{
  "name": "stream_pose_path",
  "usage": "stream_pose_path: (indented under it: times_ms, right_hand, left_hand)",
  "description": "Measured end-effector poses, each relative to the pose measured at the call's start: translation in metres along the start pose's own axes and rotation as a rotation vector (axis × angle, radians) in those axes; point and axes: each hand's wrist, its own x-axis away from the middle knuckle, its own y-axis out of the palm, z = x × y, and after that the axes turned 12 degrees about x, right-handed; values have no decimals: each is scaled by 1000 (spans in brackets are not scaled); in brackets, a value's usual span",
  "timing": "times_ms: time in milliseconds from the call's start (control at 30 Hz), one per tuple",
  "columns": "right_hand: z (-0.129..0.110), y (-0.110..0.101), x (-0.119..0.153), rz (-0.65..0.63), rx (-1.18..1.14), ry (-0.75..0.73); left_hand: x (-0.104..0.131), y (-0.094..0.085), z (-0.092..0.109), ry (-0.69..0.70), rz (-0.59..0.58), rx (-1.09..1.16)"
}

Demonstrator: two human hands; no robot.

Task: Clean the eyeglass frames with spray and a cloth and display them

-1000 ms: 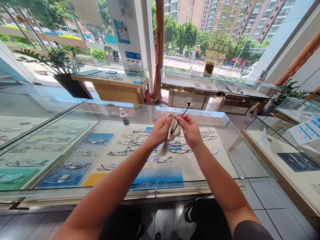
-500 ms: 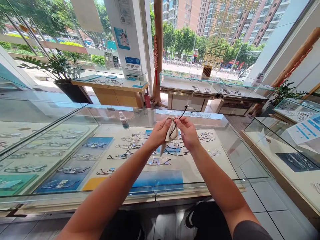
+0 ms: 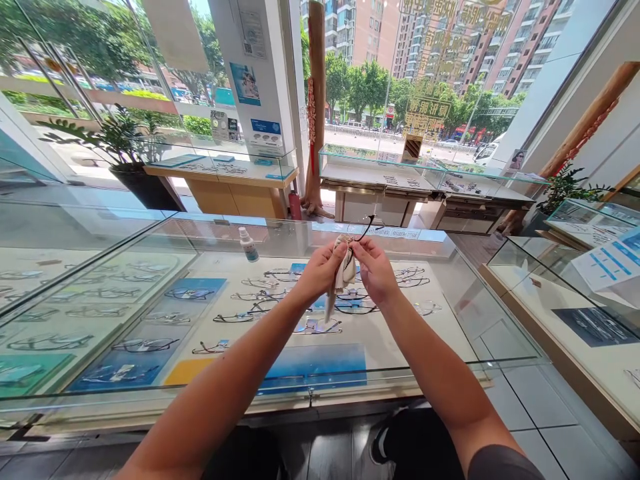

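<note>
My left hand (image 3: 323,267) is closed on a beige cleaning cloth (image 3: 345,273), which hangs down in folds below the fingers. The cloth wraps part of a pair of eyeglasses, and a dark temple arm (image 3: 367,228) sticks out above, pointing up and to the right. My right hand (image 3: 374,268) pinches the glasses beside the cloth, its thumb and fingers pressed together. The lenses are mostly hidden by the cloth and fingers. Both hands are held over the glass top of a display case (image 3: 415,373).
A white spray bottle (image 3: 249,245) stands on the glass to the left of my hands. Inside the case lie several rows of eyeglass frames (image 3: 145,344). Another glass case (image 3: 545,300) stands at the right. Further showcases (image 3: 375,167) and a potted plant (image 3: 145,177) line the windows.
The cloth hangs slightly differently, with its tail lower. Both hands keep their hold in nearly the same place, and the view has shifted very slightly.
</note>
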Motion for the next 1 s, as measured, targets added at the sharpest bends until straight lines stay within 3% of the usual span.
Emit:
stream_pose_path:
  times_ms: [233, 300, 467, 633, 733, 900, 1000]
  right_hand:
    - [-10, -13, -6, 12, -3, 44]
    - [-9, -11, -5, 14, 7, 49]
    - [-2, 1, 2, 7, -75, 52]
    - [-2, 6, 5, 15, -31, 18]
    - [-5, 1, 3, 15, -32, 39]
    - [-11, -10, -4, 23, -60, 73]
    - [-9, -10, -4, 4, -96, 81]
  left_hand:
    - [5, -6, 17, -123, -271, 44]
    - [7, 0, 15, -87, -238, 64]
    - [7, 12, 7, 28, -33, 69]
    - [8, 12, 7, 51, 76, 23]
    - [8, 8, 9, 30, 38, 25]
    - [7, 2, 15, -87, -201, 85]
    - [7, 3, 15, -81, -201, 88]
